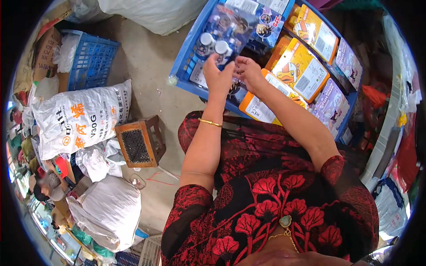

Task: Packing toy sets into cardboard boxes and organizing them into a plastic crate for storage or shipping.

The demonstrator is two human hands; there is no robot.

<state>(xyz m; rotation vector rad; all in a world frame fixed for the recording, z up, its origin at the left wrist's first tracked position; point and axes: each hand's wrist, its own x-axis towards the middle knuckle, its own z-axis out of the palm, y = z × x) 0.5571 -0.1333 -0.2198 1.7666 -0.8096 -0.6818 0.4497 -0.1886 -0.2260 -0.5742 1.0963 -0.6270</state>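
Concrete floor (146, 62) takes up most of the left half, w/ sacks and bins spread over it. Big blue plastic crate (184, 57) sits ahead of the person, tilted across the top centre-right, packed w/ flat toy packs: yellow-orange cards (299, 71) in the middle, purple ones (330, 106) toward the right edge, dark blue ones (266, 22) at the top. On the left, a white printed sack (84, 117) lies on its side; a plain white sack (111, 210) is nearer the lower edge, another white sack (151, 13) up top. Blue basket (93, 57) stands upper left, beside cardboard. Small wooden stool (140, 142) w/ mesh top sits between the printed sack and the person's knees.

Person wears a red-and-black floral dress (270, 195); both forearms reach fwd over the crate's near rim. Left hand (218, 77), gold bangle (209, 123) on its wrist, is closed on the lower edge of a blister pack (224, 31), fingers pinching the card. Pack is held up over the crate's left part, dark blue card w/ two round silver-white pieces under clear plastic. Right hand (249, 71) is just beside the left one, fingers curled, tips at the pack's lower right corner; can't tell if it truly grips or only touches.
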